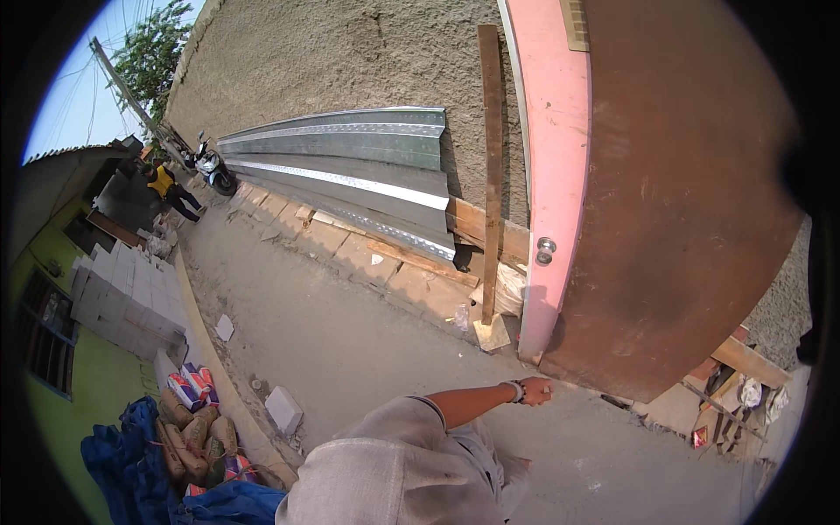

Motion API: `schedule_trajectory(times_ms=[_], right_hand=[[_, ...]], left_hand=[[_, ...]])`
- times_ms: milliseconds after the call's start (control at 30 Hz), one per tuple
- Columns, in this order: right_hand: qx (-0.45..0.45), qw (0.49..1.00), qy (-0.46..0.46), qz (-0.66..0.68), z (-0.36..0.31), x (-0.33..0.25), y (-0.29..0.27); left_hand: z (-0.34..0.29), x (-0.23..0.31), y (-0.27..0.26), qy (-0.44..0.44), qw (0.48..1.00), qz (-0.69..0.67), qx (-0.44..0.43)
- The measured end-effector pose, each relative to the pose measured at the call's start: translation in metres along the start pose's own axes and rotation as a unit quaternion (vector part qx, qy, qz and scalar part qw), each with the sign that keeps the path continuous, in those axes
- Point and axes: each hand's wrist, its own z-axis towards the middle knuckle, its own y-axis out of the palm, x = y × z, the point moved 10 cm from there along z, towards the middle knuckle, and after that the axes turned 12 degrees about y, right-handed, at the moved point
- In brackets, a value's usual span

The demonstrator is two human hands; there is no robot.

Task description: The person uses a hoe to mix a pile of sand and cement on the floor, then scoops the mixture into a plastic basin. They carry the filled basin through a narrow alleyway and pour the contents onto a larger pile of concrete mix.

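Observation:
My left arm in a light grey sleeve point(385, 464) comes in from the lower edge and reaches toward the right. A band or watch point(514, 391) circles the wrist. My left hand point(535, 391) has its fingers curled in a loose fist, and nothing sticks out of it. It hangs above the grey pavement, apart from the foot of a pink door or panel point(560, 184) with a round metal knob point(545, 251). Against that panel leans a large brown board point(674, 192). Below my arm show light trousers point(490, 459) and a small patch of skin. My right hand cannot be made out.
Corrugated metal sheets point(350, 175) and a wooden plank point(491, 157) lean on the rough wall. At left lie filled sacks point(188, 437), a blue tarp point(131, 455) and stacked pale blocks point(131, 293). A loose block point(283, 410), a motorcycle point(213, 166) and a person point(166, 184) are along the lane.

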Motion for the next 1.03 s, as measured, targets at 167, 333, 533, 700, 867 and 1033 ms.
schedule_trajectory(times_ms=[167,333,533,700,867,1033], right_hand=[[-0.029,0.999,-0.039,-0.003,0.112,-0.168,0.013],[-0.012,0.998,-0.053,0.032,0.196,-0.280,-0.021],[0.083,0.983,-0.047,0.160,0.290,-0.364,-0.153],[0.218,0.879,-0.056,0.420,0.288,-0.333,-0.329],[0.286,0.789,-0.072,0.538,0.247,-0.239,-0.371],[0.364,0.733,0.122,0.561,0.254,-0.198,-0.317]], left_hand=[[-0.148,-0.132,0.034,-0.376,0.916,0.137,0.032],[-0.294,-0.122,0.113,-0.620,0.770,0.106,-0.108],[-0.141,-0.114,0.176,-0.586,0.794,0.134,-0.090],[0.238,-0.021,0.231,-0.295,0.882,0.351,-0.111],[0.626,0.247,0.374,-0.006,0.978,0.201,-0.051],[0.810,0.503,0.550,0.179,0.977,-0.027,-0.117]])
